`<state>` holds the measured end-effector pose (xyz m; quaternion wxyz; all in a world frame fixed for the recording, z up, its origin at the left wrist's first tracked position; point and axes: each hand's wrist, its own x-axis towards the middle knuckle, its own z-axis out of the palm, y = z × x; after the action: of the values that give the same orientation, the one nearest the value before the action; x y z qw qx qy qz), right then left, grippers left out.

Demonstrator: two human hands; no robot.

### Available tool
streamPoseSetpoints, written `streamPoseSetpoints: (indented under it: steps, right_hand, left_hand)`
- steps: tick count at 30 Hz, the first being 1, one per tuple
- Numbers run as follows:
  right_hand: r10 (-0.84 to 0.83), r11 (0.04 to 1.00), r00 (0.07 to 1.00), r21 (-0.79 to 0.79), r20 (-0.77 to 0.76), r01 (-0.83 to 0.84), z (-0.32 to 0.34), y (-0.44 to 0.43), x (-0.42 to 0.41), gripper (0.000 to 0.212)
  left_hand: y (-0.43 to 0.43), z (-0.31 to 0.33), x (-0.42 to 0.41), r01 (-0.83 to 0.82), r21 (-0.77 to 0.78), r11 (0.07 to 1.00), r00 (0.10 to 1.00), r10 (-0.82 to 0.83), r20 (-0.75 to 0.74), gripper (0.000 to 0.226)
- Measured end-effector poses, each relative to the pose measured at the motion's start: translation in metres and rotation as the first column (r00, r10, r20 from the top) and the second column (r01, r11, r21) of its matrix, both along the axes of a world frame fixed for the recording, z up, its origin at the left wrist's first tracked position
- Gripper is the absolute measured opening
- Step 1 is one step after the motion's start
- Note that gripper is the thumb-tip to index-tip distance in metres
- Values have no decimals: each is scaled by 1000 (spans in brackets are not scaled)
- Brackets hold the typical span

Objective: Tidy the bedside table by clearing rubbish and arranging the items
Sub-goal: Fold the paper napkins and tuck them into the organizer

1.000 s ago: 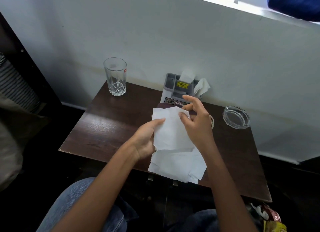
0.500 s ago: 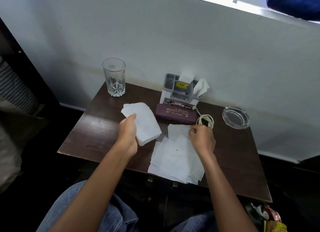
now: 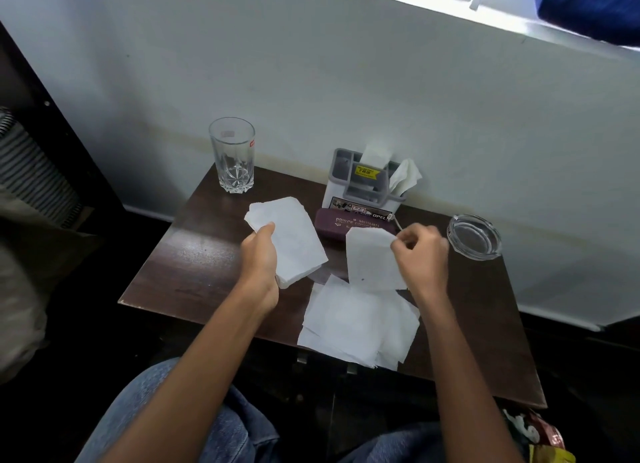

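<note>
From the head camera, a dark brown wooden tabletop (image 3: 207,255) stands against a pale wall, with a bright window sill running along the top right and the person's denim-clad knees below the near edge. At the tabletop's 11 o'clock corner stands a clear drinking glass (image 3: 232,155); at 12 o'clock a grey-and-white organiser (image 3: 360,182) holds tissues upright, and a maroon case (image 3: 341,224) lies just in front of it, touching its base. A glass ashtray (image 3: 473,236) sits at 2 o'clock. A loose heap of white tissues (image 3: 356,327) lies flat at 6 o'clock, its front corners overhanging the near edge. Half a second ago the right hand rested low on that heap; now it is raised, and one sheet has come up with it, while the left hand keeps its stack in much the same place. The left hand (image 3: 259,262) has its grip closed around a stack of tissues (image 3: 291,241), whose long axis runs from 11 to 5 o'clock, its far end pointing towards the glass. The right hand (image 3: 420,255) pinches a single tissue (image 3: 370,258) at its upper right corner between thumb and fingertips; the sheet hangs with its long axis running roughly 12 to 6 o'clock, its lower edge just above the heap.
</note>
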<state>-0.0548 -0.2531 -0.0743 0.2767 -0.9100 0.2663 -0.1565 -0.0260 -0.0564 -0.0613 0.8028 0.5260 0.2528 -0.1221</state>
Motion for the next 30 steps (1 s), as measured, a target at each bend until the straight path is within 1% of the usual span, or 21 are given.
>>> streamPoseSetpoints:
  steps: [2, 4, 7, 10, 12, 14, 16, 19, 21, 23, 25, 26, 28, 29, 30]
  right_hand:
    - [24, 1000, 997, 5, 68, -24, 14, -1, -4, 8]
    - [54, 997, 988, 54, 144, -62, 29, 0, -9, 4]
    - [75, 983, 973, 148, 220, -109, 50, 2, -16, 11]
    - [71, 966, 951, 216, 301, -140, 70, 6, -23, 16]
    - [88, 938, 932, 285, 351, -196, 84, 12, -27, 20]
    - [134, 886, 916, 369, 378, -282, 98, 19, -32, 26]
    - [206, 819, 906, 441, 370, -367, 111, 25, -37, 32]
    - [287, 684, 886, 570, 363, -455, 121, 35, -41, 38]
    - [271, 582, 884, 667, 380, -465, 120, 41, -39, 40]
    - [202, 530, 902, 732, 381, -428, 114, 45, -33, 41]
    - [124, 523, 923, 766, 365, -374, 102, 46, -27, 43]
    - [97, 542, 930, 765, 355, -348, 96, 47, -25, 44]
    - [73, 607, 939, 732, 336, -309, 85, 46, -22, 44]
    - [68, 635, 942, 714, 329, -295, 80, 45, -21, 44]
    - [65, 653, 944, 702, 322, -284, 76, 45, -20, 43]
  left_hand:
    - [-1, 1, -1, -5, 7, 1000, 1000, 4, 20, 11]
    - [-2, 1, -2, 10, 12, 1000, 999, -10, 33, 11]
    - [-4, 3, -4, 42, 2, 999, 998, -42, 55, 13]
    - [-8, 4, -6, 100, -18, 995, 994, -99, 43, 16]
    - [-10, 2, -7, 156, -81, 984, 988, -156, 4, 14]
    - [-11, 3, -8, 218, -159, 963, 974, -225, -26, 17]
    - [-12, 2, -8, 281, -243, 928, 954, -298, -33, 23]
    - [-13, -1, -9, 359, -318, 878, 922, -386, -25, 28]
    - [-14, -3, -9, 390, -342, 855, 904, -426, -34, 30]
    - [-15, -2, -10, 425, -352, 834, 885, -465, -34, 32]
    - [-17, 1, -14, 461, -375, 804, 872, -489, 25, 45]
    - [-17, 3, -16, 470, -404, 785, 870, -489, 63, 53]
    - [-19, 13, -22, 496, -404, 768, 863, -488, 132, 67]
    - [-18, 14, -21, 515, -427, 743, 850, -505, 148, 69]
    - [-19, 10, -18, 508, -457, 730, 852, -506, 137, 66]
